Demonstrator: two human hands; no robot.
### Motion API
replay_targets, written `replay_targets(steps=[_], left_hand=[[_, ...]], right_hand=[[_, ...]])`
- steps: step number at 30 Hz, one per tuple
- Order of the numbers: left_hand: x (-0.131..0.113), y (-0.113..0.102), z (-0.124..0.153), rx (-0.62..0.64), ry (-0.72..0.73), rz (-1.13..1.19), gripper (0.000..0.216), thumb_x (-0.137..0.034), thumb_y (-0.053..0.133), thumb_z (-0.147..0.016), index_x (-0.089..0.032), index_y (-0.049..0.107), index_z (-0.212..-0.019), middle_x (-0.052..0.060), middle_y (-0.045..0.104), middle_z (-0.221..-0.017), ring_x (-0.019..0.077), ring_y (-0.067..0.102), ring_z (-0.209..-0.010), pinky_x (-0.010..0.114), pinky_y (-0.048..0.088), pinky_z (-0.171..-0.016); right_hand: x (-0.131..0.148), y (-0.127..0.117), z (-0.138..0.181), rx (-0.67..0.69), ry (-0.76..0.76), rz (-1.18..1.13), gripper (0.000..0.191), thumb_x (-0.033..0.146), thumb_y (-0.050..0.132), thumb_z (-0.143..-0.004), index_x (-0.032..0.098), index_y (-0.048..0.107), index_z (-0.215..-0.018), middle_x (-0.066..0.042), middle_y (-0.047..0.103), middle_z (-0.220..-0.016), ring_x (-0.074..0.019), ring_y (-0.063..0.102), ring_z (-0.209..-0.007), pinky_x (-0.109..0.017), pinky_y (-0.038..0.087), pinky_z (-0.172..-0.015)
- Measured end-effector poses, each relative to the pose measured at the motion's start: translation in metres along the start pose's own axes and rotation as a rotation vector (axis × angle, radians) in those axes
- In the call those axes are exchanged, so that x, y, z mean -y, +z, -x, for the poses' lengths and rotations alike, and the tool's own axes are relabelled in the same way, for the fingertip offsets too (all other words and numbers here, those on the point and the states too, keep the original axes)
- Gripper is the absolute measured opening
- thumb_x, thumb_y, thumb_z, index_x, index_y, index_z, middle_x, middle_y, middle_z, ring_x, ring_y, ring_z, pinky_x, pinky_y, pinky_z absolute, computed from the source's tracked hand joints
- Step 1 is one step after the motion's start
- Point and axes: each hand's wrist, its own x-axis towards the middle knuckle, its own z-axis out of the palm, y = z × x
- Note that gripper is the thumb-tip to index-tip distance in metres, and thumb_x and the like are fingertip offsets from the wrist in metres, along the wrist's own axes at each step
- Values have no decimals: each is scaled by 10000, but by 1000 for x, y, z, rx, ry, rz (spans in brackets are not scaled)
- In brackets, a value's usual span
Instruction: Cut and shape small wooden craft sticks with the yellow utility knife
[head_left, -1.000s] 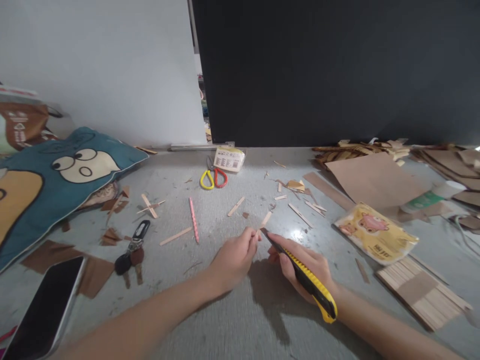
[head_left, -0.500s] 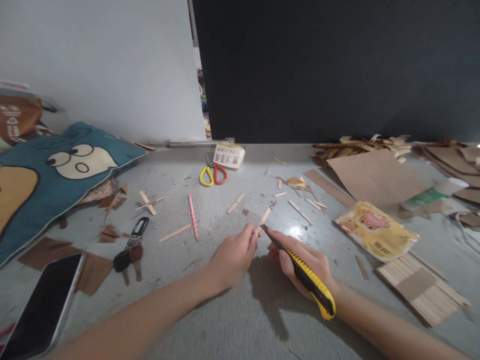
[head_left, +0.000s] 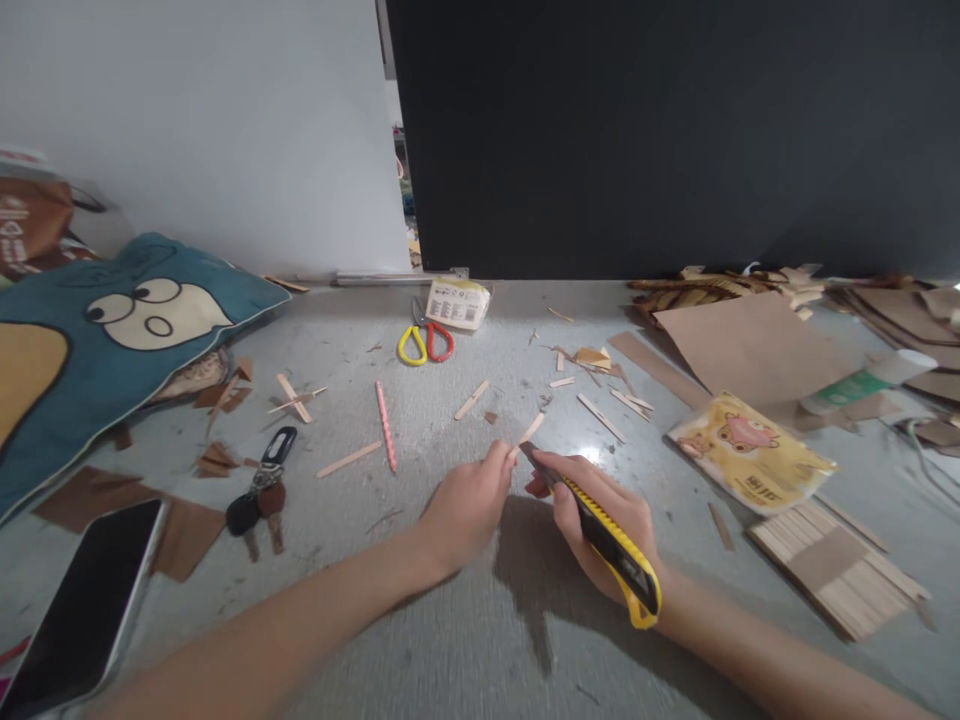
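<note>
Pinched in the fingers of my left hand (head_left: 469, 505) is a thin wooden craft stick (head_left: 532, 429), its free end pointing away from me. My right hand (head_left: 604, 510) is wrapped round a yellow and black utility knife (head_left: 609, 538). The knife's blade meets the stick close to my left fingertips; whether it has cut in cannot be seen. Just beyond my hands lie another short stick piece (head_left: 472, 399) and a small brown scrap (head_left: 490, 417). A pink pencil-like rod (head_left: 385, 427) rests to the left, touching a longer stick (head_left: 349, 459).
On the left are a blue cushion (head_left: 165, 290), a phone (head_left: 86, 600) and keys (head_left: 256, 512). Scissors (head_left: 426, 342) lie at the back. To the right are stick offcuts (head_left: 600, 418), a yellow packet (head_left: 750, 450), a bundle of craft sticks (head_left: 836, 570), a glue tube (head_left: 862, 385) and cardboard (head_left: 750, 350).
My right hand and the knife have shifted slightly left, and the knife is at a somewhat different angle against the stick. The stick remains in my left hand, tilted a little more.
</note>
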Motion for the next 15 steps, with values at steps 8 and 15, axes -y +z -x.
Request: replay_targets(steps=[8,15], left_hand=[[-4,-2,1,10,-17,1,325,-385,218,-1091,-227,494,-1027,-10,549,-739,187,551,-655,305,340,-622],[1,-3,-1,-59,-40,141,311,-405,254,-1090,-229,501,-1019,-24,556,-753,182,558,-702,302,358,-662]], right_hand=[[8,1,0,-48,260,-157,251,271,487,-1042,224,703,-1161,-20,804,-834,-168,792,-727,-274,643,-673],[6,1,7,-80,73,-80,299,202,478,-1025,262,664,-1251,-19,782,-917,-161,768,-819,-302,625,-771]])
